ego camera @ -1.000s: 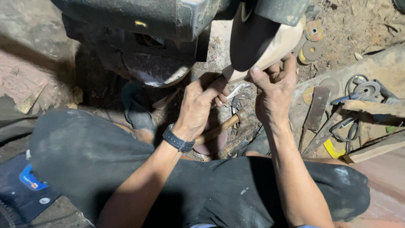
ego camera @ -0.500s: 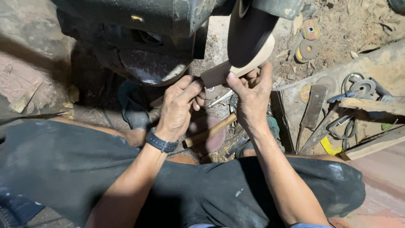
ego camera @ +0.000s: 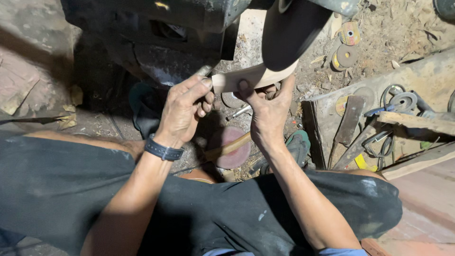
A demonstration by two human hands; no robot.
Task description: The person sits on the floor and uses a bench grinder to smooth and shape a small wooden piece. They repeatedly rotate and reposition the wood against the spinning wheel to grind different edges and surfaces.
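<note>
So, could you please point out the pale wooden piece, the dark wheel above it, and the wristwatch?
pale wooden piece (ego camera: 253,77), head view, on its bare middle face.
dark wheel (ego camera: 289,33), head view, on its broad dark rim.
wristwatch (ego camera: 163,150), head view, on the strap across the left wrist.

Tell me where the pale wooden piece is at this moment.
In the head view, the pale wooden piece is in the upper middle, held between the left hand and the right hand, with its far end against the dark wheel of the machine.
</note>
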